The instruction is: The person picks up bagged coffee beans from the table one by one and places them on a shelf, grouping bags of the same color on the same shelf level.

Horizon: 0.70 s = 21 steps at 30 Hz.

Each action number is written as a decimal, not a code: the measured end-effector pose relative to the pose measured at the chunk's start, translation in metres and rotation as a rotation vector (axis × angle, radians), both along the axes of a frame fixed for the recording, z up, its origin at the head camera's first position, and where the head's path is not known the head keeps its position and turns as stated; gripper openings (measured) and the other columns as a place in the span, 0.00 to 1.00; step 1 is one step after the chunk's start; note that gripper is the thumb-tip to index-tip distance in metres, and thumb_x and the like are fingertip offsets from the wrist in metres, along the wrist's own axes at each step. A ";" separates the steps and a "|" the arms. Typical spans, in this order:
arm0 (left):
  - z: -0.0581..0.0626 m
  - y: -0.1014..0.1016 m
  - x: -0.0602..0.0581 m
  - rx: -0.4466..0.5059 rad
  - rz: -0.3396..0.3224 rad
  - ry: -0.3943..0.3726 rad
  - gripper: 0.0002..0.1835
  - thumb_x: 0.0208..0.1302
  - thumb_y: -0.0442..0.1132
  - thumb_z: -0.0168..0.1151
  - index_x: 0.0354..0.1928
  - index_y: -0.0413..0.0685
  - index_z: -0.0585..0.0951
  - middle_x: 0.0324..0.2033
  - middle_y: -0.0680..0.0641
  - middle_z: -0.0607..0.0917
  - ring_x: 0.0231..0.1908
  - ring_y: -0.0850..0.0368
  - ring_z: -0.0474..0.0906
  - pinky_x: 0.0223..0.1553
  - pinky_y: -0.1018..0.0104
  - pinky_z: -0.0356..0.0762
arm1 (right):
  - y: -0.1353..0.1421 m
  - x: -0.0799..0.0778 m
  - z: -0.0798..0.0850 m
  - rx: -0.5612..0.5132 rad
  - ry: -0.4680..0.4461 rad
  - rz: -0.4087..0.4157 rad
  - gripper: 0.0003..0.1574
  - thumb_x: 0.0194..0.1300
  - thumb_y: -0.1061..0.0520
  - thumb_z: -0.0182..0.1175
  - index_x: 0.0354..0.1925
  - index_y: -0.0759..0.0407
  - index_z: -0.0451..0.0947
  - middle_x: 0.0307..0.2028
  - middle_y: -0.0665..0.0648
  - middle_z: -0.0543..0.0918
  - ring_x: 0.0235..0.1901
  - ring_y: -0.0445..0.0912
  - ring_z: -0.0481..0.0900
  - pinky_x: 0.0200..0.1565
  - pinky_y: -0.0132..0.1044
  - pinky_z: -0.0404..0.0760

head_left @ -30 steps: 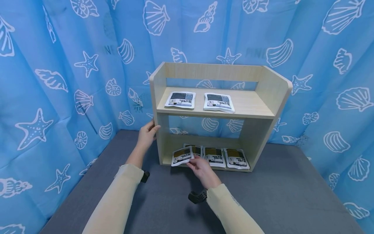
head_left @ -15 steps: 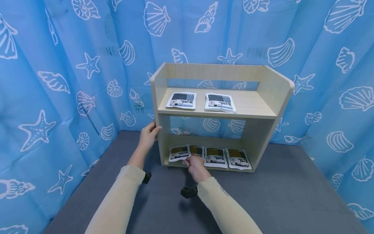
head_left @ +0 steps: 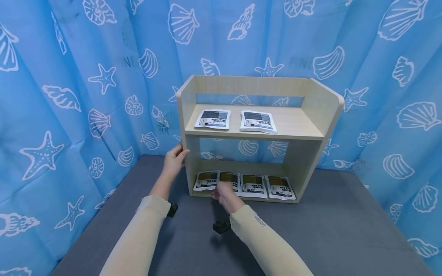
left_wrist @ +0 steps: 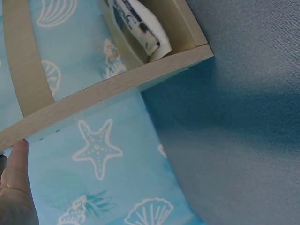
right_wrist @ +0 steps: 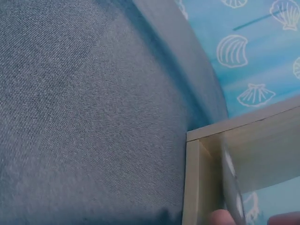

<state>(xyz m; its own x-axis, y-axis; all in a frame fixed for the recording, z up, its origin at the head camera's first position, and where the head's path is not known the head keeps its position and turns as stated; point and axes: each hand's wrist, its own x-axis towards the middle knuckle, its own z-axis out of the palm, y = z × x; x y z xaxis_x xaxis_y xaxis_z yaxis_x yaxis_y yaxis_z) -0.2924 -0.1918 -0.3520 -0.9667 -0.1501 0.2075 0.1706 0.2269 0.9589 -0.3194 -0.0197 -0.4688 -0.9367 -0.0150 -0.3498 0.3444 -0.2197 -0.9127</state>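
My left hand point(head_left: 173, 161) grips the left side panel of a light wooden shelf unit point(head_left: 250, 85), thumb at its front edge. In the left wrist view a finger point(left_wrist: 16, 164) touches the panel. My right hand point(head_left: 226, 196) is at the lower shelf, pinching the near right corner of the leftmost white pouch point(head_left: 206, 179), which has a brown-and-black label. Its fingertips are partly cut off in the right wrist view, on either side of the pouch's edge point(right_wrist: 230, 176). Beside it lies another brown-labelled pouch point(head_left: 230, 178), partly hidden by the hand.
Two more brown-labelled pouches, one in the middle point(head_left: 253, 186) and one at the right point(head_left: 280, 188), lie on the lower shelf. On the upper shelf are two blue-labelled pouches, left point(head_left: 213, 119) and right point(head_left: 258, 122). A blue shell-print curtain point(head_left: 114, 42) hangs behind the grey tabletop point(head_left: 328, 230).
My right hand has moved left, bringing the tilted pouch from over its neighbour to the lower shelf's left end, where it lies flatter. The left hand stays on the side panel.
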 end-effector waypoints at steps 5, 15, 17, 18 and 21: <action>0.000 -0.001 -0.001 -0.002 -0.005 -0.001 0.28 0.74 0.44 0.52 0.73 0.51 0.62 0.67 0.39 0.68 0.65 0.40 0.66 0.57 0.44 0.72 | 0.012 0.038 0.054 0.001 -0.040 0.071 0.36 0.67 0.74 0.40 0.70 0.77 0.42 0.56 0.76 0.63 0.24 0.48 0.72 0.25 0.33 0.77; -0.010 0.000 0.007 -0.171 0.056 -0.012 0.25 0.76 0.44 0.51 0.69 0.39 0.68 0.59 0.33 0.76 0.57 0.39 0.74 0.52 0.46 0.77 | 0.054 0.050 0.051 0.042 -0.009 0.153 0.32 0.69 0.72 0.42 0.69 0.80 0.48 0.63 0.78 0.61 0.53 0.65 0.74 0.59 0.55 0.72; -0.015 -0.005 0.013 -0.226 0.033 -0.038 0.27 0.76 0.45 0.50 0.70 0.38 0.65 0.59 0.32 0.75 0.56 0.38 0.75 0.53 0.46 0.76 | 0.071 0.056 0.053 0.077 0.017 0.183 0.32 0.70 0.71 0.43 0.69 0.80 0.48 0.65 0.79 0.59 0.58 0.67 0.71 0.60 0.56 0.70; -0.018 -0.008 0.017 -0.263 0.029 -0.036 0.28 0.76 0.47 0.50 0.70 0.37 0.65 0.58 0.32 0.76 0.55 0.38 0.75 0.52 0.47 0.77 | 0.080 0.059 0.055 0.105 0.031 0.199 0.32 0.71 0.70 0.43 0.70 0.79 0.49 0.66 0.79 0.58 0.59 0.67 0.69 0.61 0.56 0.70; -0.023 -0.020 0.032 -0.325 -0.014 -0.063 0.31 0.76 0.50 0.49 0.71 0.36 0.62 0.60 0.32 0.74 0.58 0.37 0.72 0.56 0.45 0.73 | 0.111 0.069 0.059 0.227 0.092 0.239 0.31 0.74 0.66 0.44 0.70 0.77 0.51 0.67 0.78 0.59 0.61 0.67 0.68 0.59 0.58 0.71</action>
